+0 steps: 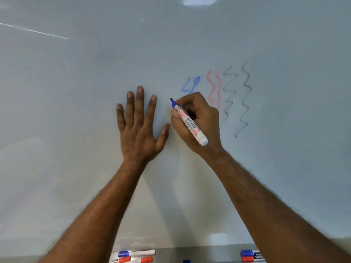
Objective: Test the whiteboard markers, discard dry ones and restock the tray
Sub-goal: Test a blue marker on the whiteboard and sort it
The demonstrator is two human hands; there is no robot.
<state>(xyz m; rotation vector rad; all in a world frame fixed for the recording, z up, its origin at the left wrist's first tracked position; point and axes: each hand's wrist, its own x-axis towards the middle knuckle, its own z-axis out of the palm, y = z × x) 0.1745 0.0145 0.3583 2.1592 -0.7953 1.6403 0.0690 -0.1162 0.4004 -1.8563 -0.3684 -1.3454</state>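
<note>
Blue-tipped marker (190, 124), uncapped, white barrel slanting down to the right, tip at or just off the whiteboard (85, 82); contact too fine to call. Gripped in the right hand (205, 114), fingers and thumb curled round the barrel near the tip end. Just above that hand, a short blue scribble (190, 85), clear and strong. To its right, two red wavy lines (213, 88), rather pale, then two black wavy lines (237, 97), the nearer one thin and greyish in places.

Left hand (139, 133) flat against the board beside the marker, fingers straight and spread, holding nothing.

Along the bottom edge, the tray (209, 256): a cluster of blue- and red-capped markers (133, 257) at the left, another blue and red pair (248, 256) at the right, and a small blue piece (186, 261) between, likely a cap.

Judged roughly midway: red, black and blue strokes on the board, testing of this blue one in hand. Left to do: sorting out faint writers, discarding them, capping, restocking. No bin or spare stock in view.
</note>
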